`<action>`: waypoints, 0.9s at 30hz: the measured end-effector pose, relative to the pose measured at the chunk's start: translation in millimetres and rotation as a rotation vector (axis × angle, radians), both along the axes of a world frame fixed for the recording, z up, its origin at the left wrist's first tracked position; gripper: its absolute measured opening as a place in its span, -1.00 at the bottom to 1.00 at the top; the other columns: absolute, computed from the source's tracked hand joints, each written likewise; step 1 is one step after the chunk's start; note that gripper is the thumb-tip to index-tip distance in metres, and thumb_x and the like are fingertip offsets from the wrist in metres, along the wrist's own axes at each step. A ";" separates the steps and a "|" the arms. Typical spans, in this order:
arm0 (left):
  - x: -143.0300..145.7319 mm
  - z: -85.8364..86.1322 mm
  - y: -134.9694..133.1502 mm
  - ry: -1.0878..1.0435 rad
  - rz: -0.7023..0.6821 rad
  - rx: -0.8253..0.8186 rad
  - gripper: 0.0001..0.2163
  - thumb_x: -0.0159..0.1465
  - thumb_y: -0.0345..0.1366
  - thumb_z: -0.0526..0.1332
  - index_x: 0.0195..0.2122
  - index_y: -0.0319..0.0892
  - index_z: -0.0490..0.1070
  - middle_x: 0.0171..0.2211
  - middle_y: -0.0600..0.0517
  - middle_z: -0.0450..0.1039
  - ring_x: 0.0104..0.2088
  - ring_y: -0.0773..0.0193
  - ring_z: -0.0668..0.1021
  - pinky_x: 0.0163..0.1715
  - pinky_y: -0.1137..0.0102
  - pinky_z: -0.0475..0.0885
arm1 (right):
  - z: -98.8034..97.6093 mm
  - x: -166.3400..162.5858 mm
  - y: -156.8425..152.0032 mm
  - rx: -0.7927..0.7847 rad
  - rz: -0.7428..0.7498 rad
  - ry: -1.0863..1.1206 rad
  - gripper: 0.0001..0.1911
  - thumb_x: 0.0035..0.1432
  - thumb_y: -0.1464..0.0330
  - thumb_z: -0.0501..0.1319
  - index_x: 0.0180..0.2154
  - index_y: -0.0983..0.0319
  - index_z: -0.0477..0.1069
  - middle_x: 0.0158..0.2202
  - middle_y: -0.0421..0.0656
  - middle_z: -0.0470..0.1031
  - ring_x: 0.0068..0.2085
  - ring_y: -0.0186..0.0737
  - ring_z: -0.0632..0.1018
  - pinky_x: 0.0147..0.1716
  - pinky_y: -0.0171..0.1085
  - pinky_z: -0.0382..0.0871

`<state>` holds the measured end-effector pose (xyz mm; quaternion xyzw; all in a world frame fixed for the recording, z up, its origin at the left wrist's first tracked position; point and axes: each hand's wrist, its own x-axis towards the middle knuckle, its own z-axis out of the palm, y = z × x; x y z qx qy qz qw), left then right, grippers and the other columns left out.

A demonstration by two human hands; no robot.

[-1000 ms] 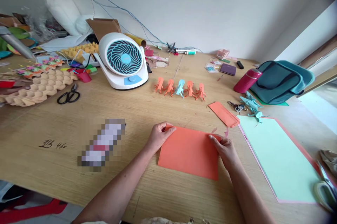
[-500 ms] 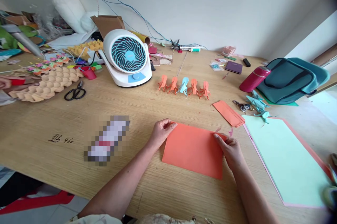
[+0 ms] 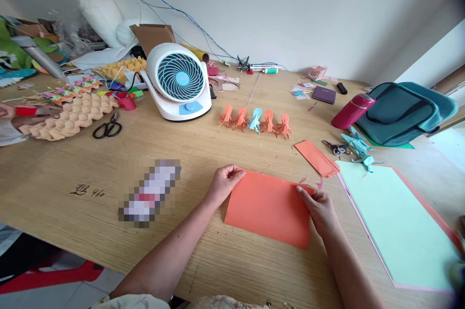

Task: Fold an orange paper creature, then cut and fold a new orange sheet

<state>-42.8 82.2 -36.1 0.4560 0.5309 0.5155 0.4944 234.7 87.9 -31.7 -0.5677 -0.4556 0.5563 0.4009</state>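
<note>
An orange sheet of paper is held by its two far corners above the wooden table. My left hand pinches its far left corner between thumb and fingers. At the far right corner my right hand grips it the same way, thumb on top. The sheet looks flat, tilted toward me. Beyond it stands a row of folded paper figures, one light blue among several orange ones. Narrow orange paper pieces lie right of the sheet, beside a stack of pale green paper.
A white fan stands behind, with black scissors and an egg tray to its left. Another person's hand is at the tray. On the right are a magenta bottle, a teal bag and keys.
The whole view has shifted slightly, so things appear a little further right. Both hands keep their hold on the orange sheet, which has hardly moved.
</note>
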 end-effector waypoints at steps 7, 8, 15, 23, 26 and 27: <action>0.2 3.5 -1.5 0.022 0.001 -0.006 -0.69 0.14 -0.06 0.29 -0.50 -0.23 0.40 -0.57 0.12 0.30 -0.52 0.39 0.32 -0.48 0.48 0.23 | 2.3 -1.7 -2.0 -0.004 0.005 -0.002 -0.51 -0.15 -0.06 0.40 -0.58 0.26 0.48 -0.63 -0.14 0.46 -0.59 -0.26 0.39 -0.63 -0.31 0.17; 0.2 3.8 -1.6 0.025 -0.003 -0.004 -0.69 0.14 -0.06 0.29 -0.50 -0.23 0.40 -0.57 0.12 0.30 -0.52 0.39 0.32 -0.48 0.48 0.23 | 2.7 -2.1 -2.2 -0.004 0.008 -0.001 -0.51 -0.15 -0.06 0.39 -0.58 0.26 0.48 -0.64 -0.14 0.45 -0.59 -0.26 0.38 -0.63 -0.31 0.17; 0.2 0.7 0.5 0.035 -0.020 0.009 -0.67 0.14 -0.03 0.28 -0.50 -0.22 0.38 -0.57 0.12 0.27 -0.51 0.38 0.31 -0.47 0.48 0.21 | 2.0 -2.9 -1.4 -0.007 0.020 0.013 -0.50 -0.13 -0.06 0.38 -0.62 0.26 0.44 -0.67 -0.16 0.41 -0.63 -0.29 0.34 -0.65 -0.31 0.15; -0.6 4.8 -1.5 0.050 -0.066 0.004 -0.68 0.17 -0.05 0.25 -0.50 -0.21 0.35 -0.56 0.13 0.25 -0.51 0.39 0.29 -0.48 0.49 0.19 | 4.3 -8.4 -4.2 -0.002 -0.009 0.028 -0.50 -0.11 -0.04 0.38 -0.64 0.25 0.39 -0.68 -0.21 0.36 -0.62 -0.35 0.28 -0.64 -0.34 0.08; -1.3 2.4 -1.2 0.065 -0.083 0.005 -0.68 0.17 -0.04 0.24 -0.51 -0.21 0.34 -0.58 0.14 0.22 -0.52 0.40 0.27 -0.50 0.49 0.17 | 5.8 -9.4 -4.7 -0.002 -0.018 0.026 -0.51 -0.13 -0.03 0.39 -0.65 0.25 0.40 -0.68 -0.21 0.35 -0.63 -0.36 0.26 -0.66 -0.33 0.03; -1.5 1.3 -1.0 0.071 -0.090 0.007 -0.67 0.17 -0.04 0.24 -0.51 -0.21 0.34 -0.58 0.15 0.21 -0.53 0.40 0.26 -0.50 0.49 0.16 | 5.7 -9.5 -4.8 -0.001 -0.018 0.027 -0.51 -0.13 -0.03 0.39 -0.65 0.25 0.40 -0.68 -0.21 0.35 -0.63 -0.36 0.26 -0.65 -0.33 0.03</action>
